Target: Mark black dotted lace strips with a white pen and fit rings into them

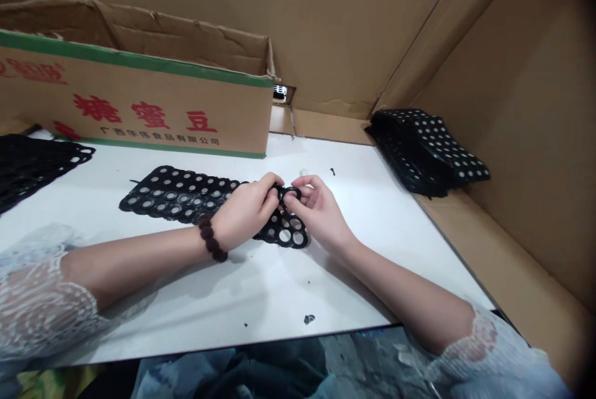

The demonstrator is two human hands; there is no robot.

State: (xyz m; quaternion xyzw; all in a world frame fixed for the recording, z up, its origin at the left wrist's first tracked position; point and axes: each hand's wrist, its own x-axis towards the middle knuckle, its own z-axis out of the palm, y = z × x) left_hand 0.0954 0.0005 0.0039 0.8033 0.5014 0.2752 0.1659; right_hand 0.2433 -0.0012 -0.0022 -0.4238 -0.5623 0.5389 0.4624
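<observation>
A black sheet (186, 197) of joined round rings, apparently rubber, lies flat on the white table with pale circles showing in its rows. My left hand (244, 213) is closed in a pinch over the sheet's right part, gripping its raised far edge. Between the thumb and fingers of my right hand (326, 216) is a small black ring (293, 193), right beside my left fingertips. Whether this ring is still joined to the sheet cannot be made out. My left palm and wrist hide part of the sheet.
An open cardboard box (177, 101) with red lettering stands at the back left. More black perforated sheets (37, 166) lie at the far left. A pile of dotted black sheets (428, 151) rests at the right. Black scraps (309, 319) dot the table; cardboard walls (512, 157) enclose it.
</observation>
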